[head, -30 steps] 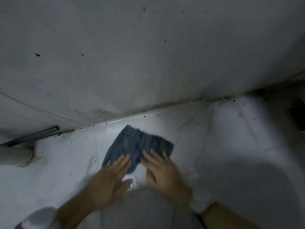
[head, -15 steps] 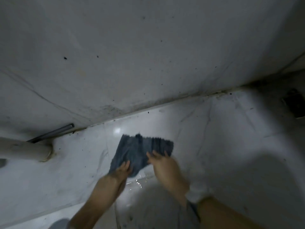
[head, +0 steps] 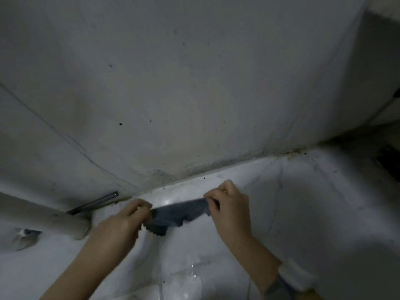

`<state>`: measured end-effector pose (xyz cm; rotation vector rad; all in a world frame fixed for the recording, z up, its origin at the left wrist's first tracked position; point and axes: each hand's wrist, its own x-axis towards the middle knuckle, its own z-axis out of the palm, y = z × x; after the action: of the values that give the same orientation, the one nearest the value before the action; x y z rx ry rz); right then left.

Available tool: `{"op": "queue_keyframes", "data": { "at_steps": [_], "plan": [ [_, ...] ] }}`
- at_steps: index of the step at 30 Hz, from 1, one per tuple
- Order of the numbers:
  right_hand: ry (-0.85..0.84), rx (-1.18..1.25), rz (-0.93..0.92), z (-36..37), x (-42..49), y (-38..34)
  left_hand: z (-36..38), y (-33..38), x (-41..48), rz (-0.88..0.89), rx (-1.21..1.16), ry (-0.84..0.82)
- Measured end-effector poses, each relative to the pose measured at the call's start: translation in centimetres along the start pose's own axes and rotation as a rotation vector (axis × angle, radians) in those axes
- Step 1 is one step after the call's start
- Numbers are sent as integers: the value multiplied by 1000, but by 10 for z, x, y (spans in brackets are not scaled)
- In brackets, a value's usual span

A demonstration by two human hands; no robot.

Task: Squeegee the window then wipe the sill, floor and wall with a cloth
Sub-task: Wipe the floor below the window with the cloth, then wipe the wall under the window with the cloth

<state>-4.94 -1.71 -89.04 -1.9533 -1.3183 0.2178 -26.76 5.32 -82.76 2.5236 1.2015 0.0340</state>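
Note:
A dark blue-grey cloth [head: 179, 215] hangs stretched between my two hands, lifted just above the white marble floor [head: 313, 213]. My left hand [head: 127, 221] pinches its left end with curled fingers. My right hand [head: 229, 204] pinches the right end. The cloth's lower edge sags toward the floor. Behind it rises the grey speckled wall [head: 184, 94], meeting the floor along a dirty seam.
A pale pipe [head: 43, 215] lies at the left where wall meets floor, with a thin dark rod [head: 95, 204] beside it. A dark opening [head: 389, 163] sits at the far right. Wet patches glisten on the floor at the bottom [head: 184, 282].
Both hands went from pressing flat on the cloth on the floor to pinching its ends and lifting it. The view has tilted upward toward the wall.

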Motion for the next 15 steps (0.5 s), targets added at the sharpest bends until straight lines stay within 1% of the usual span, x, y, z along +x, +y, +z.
{"op": "queue_keyframes", "data": {
  "at_steps": [2,3,5,6,7,9,10,11,12,14,15],
  "plan": [
    [174,-25,-56,-24,31,-22,-42,18,19,-54,-86,175],
    [229,36,-65,-35,46,-35,-61,25,27,-47,-98,288],
    [291,255,-31,-52,70,-60,-96,41,42,37,53,463],
    [338,362,-44,-61,82,-73,-110,43,47,74,190,544],
    [395,438,-73,-70,97,-87,-122,47,54,46,279,619],
    [475,519,-155,-80,122,-109,-132,57,67,-78,340,733],
    [496,548,-192,-83,132,-117,-134,66,73,-127,312,748],
    [508,566,-227,-86,139,-122,-133,70,78,-144,206,749],
    [520,562,-263,-88,145,-124,-132,76,84,-152,51,743],
    [525,436,-346,-82,148,-121,-125,82,88,-206,-270,722],
    [521,351,-383,-77,147,-118,-122,83,92,-192,-343,754]
  ]
}}
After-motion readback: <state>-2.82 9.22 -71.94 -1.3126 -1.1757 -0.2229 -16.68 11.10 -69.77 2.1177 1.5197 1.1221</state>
